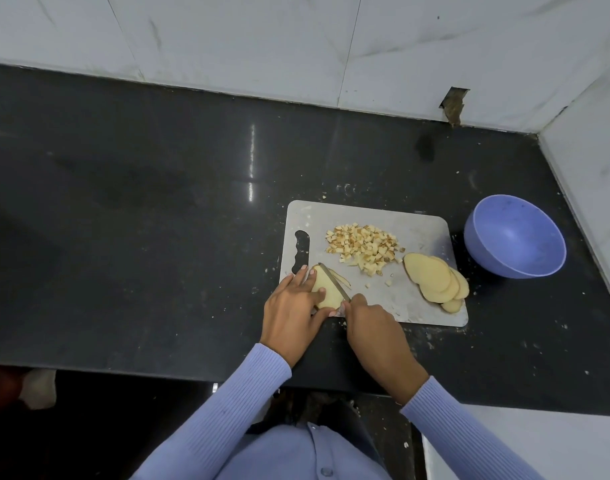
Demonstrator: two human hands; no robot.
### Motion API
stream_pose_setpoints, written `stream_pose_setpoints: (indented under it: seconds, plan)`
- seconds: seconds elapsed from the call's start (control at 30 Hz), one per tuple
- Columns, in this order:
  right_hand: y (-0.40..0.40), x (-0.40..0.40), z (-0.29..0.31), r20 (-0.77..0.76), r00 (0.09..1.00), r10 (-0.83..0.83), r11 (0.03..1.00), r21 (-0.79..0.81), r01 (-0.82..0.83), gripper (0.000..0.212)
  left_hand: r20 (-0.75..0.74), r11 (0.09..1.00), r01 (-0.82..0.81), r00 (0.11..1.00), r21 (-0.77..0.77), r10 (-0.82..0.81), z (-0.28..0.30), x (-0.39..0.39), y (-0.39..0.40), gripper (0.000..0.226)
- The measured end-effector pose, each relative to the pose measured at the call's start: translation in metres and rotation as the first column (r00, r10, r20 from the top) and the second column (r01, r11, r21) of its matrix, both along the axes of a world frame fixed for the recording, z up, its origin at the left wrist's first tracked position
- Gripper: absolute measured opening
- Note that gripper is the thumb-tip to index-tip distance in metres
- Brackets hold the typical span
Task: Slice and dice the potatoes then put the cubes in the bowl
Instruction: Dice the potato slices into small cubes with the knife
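- We see a grey cutting board point(418, 233) lying on a dark countertop point(141, 202), with its handle slot on the left end.
- At the board's near left corner sits a peeled potato piece point(326, 292), pale yellow, with one thin slice point(341, 279) leaning away from it on the right side.
- Our left hand point(293, 317) steadies that potato: the fingers reach over its left side and top, and the thumb presses against its near end.
- Our right hand point(376, 327) is curled closed around the handle of a knife point(334, 282); the handle itself is hidden in the fist, so we judge the hold from the blade emerging just past the knuckles.
- The blade runs diagonally away from us across the potato's right edge, between the main piece and the leaning slice.
- A heap of small potato cubes point(364, 247) sits in the middle of the board, with a few strays just nearer to us.
- A fanned stack of round potato slices point(435, 282) lies along the board's right end, overlapping one another.
- A lilac bowl point(515, 237) stands on the countertop just beside the board's right edge; nothing shows inside it.
- Both forearms wear ribbed lilac sleeves point(248, 393).
- Pale crumbs are scattered over the countertop around the board.
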State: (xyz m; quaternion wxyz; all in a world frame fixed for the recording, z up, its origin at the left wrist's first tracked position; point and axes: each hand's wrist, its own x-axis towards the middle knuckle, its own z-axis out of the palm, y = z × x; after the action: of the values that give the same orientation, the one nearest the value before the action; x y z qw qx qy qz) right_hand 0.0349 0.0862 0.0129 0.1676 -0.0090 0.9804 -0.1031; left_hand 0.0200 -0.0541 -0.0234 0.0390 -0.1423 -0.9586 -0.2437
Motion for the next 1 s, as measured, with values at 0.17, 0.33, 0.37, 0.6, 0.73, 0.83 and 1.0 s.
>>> stream_pose_setpoints:
  seconds: [0.17,0.33,0.37,0.6,0.73,0.83,1.0]
  plan:
    - [-0.007,-0.003,-0.001,0.025,0.999,0.034,0.998,0.057,-0.036,0.032,0.032,0.999,-0.032,0.999,-0.034,0.033,-0.001,0.0,0.001,0.028]
    - [0.017,0.034,0.005,0.175,0.985,-0.015,0.998,0.056,0.005,0.025,0.009,0.999,-0.029,1.0,-0.036,0.03,-0.002,0.0,0.001,0.027]
    - [0.022,0.042,0.006,0.198,0.98,-0.025,0.998,0.065,0.012,0.024,0.004,0.999,-0.029,1.0,-0.029,0.029,-0.002,0.0,0.001,0.028]
    - [0.032,0.049,0.003,0.146,0.986,-0.081,0.996,0.049,0.074,0.027,-0.02,0.999,-0.034,0.999,0.006,0.034,0.0,-0.002,0.0,0.028]
    - [0.038,0.05,-0.001,0.103,0.991,-0.089,0.996,0.028,0.087,0.028,0.004,0.997,-0.062,0.998,0.036,0.062,0.0,0.001,0.0,0.028]
    - [0.038,0.052,0.002,0.082,0.992,-0.095,0.995,-0.025,0.097,0.03,0.006,0.998,-0.047,0.999,0.034,0.047,-0.001,0.002,-0.002,0.028]
    - [0.019,0.027,0.005,0.006,0.998,-0.068,0.991,-0.119,0.068,0.031,-0.003,0.999,-0.022,1.0,0.025,0.022,-0.004,0.004,-0.002,0.023]
